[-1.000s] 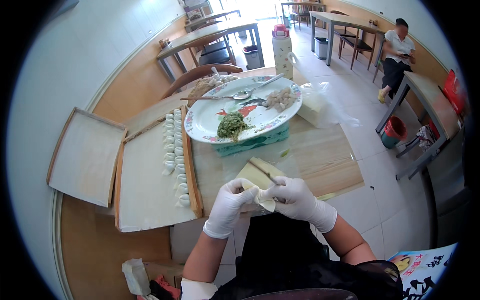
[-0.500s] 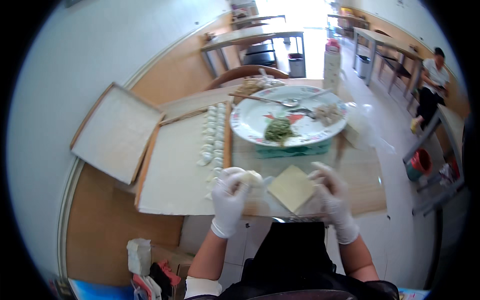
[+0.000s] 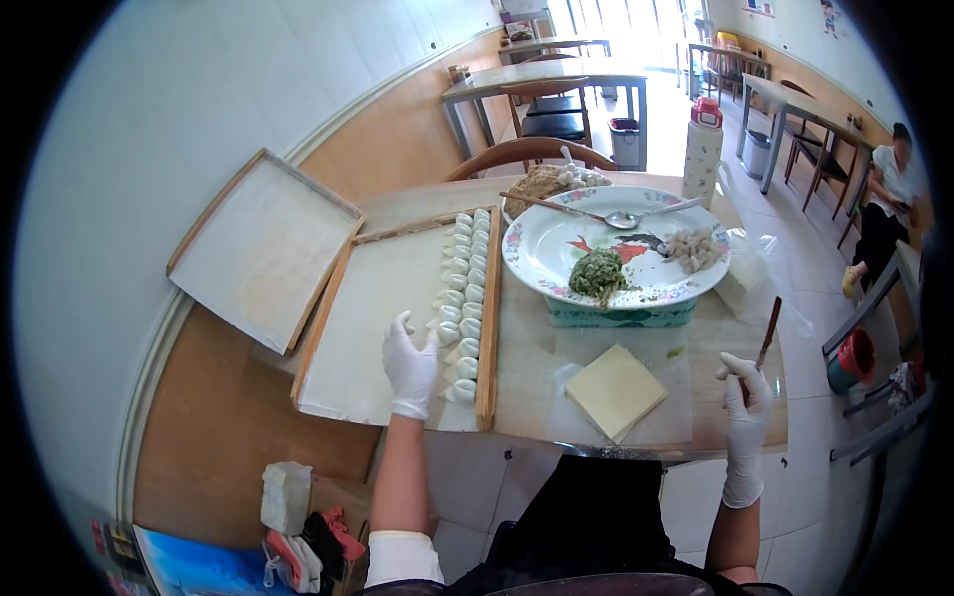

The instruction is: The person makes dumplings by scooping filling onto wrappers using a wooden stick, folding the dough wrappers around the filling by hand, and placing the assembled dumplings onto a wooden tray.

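Observation:
My left hand [image 3: 409,368], in a white glove, is over the wooden-framed tray [image 3: 373,308], fingers apart and nothing in them. Just to its right, folded wontons [image 3: 465,298] stand in two rows along the tray's right side. My gloved right hand [image 3: 745,407] grips a thin brown stick-like tool [image 3: 769,333], which points up; its lower end is hidden in the fingers. Between my hands lies a stack of square yellow wonton wrappers [image 3: 616,390] on a clear sheet. Beyond it, a large oval plate [image 3: 527,260] carries chopped green filling [image 3: 598,271] and peeled shrimp [image 3: 694,250].
A spoon [image 3: 624,220] and a brown stick lie across the plate, which rests on a green box [image 3: 621,314]. Behind are a bottle [image 3: 702,149] and a bagged heap [image 3: 542,187]. An empty tray [image 3: 268,248] leans at left. A person [image 3: 887,189] sits far right.
My left hand has moved left over the tray and no longer holds the wonton. My right hand has left the wrappers, moved right, and now holds the brown stick-like tool.

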### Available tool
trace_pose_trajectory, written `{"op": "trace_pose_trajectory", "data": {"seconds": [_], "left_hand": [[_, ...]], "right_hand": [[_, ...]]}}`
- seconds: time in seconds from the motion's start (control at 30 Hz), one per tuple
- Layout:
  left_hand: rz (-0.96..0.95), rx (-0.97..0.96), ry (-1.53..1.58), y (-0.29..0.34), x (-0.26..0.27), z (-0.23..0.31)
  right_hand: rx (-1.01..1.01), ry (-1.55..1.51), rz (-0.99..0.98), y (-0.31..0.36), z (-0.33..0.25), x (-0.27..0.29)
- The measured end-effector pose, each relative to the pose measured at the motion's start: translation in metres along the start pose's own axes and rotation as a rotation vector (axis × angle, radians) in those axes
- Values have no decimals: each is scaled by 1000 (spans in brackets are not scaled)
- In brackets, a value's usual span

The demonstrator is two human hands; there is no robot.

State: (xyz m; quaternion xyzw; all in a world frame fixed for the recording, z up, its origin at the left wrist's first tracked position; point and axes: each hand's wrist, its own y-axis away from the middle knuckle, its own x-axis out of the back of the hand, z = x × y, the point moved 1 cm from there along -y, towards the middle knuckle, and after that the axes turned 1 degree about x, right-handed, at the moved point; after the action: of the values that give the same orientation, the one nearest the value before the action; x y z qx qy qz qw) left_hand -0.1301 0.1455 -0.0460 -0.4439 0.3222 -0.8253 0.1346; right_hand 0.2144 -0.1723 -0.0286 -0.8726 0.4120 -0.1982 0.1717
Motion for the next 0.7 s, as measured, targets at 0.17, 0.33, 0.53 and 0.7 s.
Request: {"op": "trace_pose_trajectory", "data": {"seconds": [0.17, 0.33, 0.53, 0.7], "left_hand": [[-388, 152, 294, -2, 1, 0], [-489, 105, 265, -12, -3, -21], [-66, -103, 253, 25, 64, 113], [-593, -725, 557, 85, 45, 182]], "right_hand": [[-103, -60, 50, -4, -6, 5], [95, 49, 18, -3, -12, -3], [81, 216, 14, -9, -25, -11], [163, 232, 24, -15, -28, -18]]}}
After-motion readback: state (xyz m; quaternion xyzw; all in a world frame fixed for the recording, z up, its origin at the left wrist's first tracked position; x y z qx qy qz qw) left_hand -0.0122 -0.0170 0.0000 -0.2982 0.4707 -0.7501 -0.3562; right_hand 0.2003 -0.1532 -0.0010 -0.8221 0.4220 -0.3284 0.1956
